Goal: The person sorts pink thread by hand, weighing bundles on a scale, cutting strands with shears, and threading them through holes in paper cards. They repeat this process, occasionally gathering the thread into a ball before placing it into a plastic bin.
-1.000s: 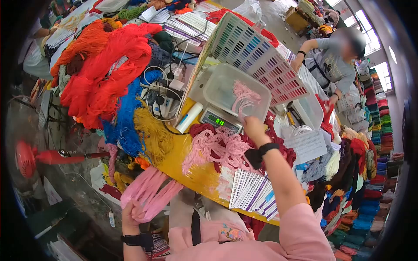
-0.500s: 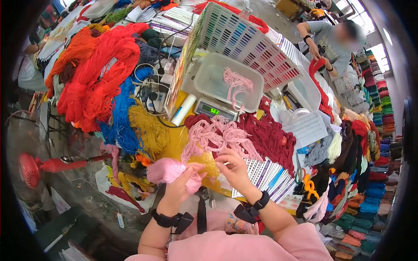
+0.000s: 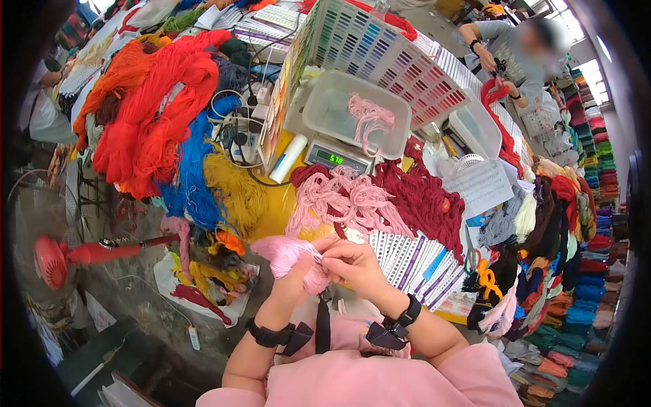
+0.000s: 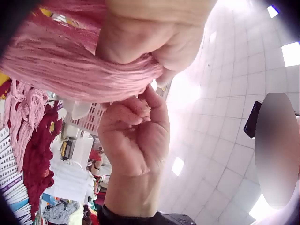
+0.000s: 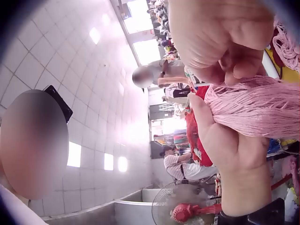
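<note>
A skein of pink yarn [image 3: 283, 260] is gathered in front of the body, above the table's near edge. My left hand [image 3: 293, 283] grips it, the thumb lying along the bundle in the right wrist view. Close beside it, my right hand [image 3: 356, 268] has its fingers curled, the fingertips pinching at the skein's looped end. In the left wrist view the yarn [image 4: 79, 77] spreads out behind the hands in a thick bundle. More light pink yarn [image 3: 339, 203] lies on the table beyond, next to dark red yarn [image 3: 424, 200].
A digital scale [image 3: 330, 159] bears a clear plastic tub [image 3: 319, 112] with pink strands inside. Punched cards [image 3: 413, 268] fan out at the near right. Behind stands a colour chart [image 3: 400, 61]. Red yarn [image 3: 156, 102] heaps at the left; a red fan [image 3: 51, 261] stands beyond. Another person [image 3: 512, 51] handles red yarn.
The right hand has drawn back from the tub to the skein. The left hand has raised the skein, which hung in a loose loop, and gathered it. The scale display has changed from 0.15.
</note>
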The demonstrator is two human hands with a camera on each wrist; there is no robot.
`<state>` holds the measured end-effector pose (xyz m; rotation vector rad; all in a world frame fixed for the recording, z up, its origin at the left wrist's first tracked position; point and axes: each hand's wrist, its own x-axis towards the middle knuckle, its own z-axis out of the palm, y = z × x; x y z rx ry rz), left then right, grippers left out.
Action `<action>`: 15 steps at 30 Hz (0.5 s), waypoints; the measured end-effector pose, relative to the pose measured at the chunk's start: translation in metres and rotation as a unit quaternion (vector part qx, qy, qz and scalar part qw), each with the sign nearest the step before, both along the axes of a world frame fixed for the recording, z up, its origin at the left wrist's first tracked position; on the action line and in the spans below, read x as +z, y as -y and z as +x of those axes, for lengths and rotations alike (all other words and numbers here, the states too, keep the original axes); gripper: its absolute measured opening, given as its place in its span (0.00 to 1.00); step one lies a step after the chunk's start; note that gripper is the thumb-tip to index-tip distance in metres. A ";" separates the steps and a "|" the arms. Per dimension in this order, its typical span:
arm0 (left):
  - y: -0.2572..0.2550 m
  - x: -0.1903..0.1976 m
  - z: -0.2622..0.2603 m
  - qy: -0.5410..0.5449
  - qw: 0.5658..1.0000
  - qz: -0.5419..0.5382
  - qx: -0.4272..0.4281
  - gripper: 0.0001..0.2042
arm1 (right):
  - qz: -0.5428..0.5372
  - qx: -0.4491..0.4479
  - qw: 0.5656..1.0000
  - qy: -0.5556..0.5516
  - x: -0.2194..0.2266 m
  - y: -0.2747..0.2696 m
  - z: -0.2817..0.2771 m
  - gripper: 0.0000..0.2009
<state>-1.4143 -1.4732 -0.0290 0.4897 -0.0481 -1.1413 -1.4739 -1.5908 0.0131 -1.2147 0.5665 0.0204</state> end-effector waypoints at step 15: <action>0.001 0.007 -0.010 -0.043 0.998 0.040 -0.008 0.20 | 0.112 -0.027 0.993 -0.027 0.014 0.005 -0.009 0.05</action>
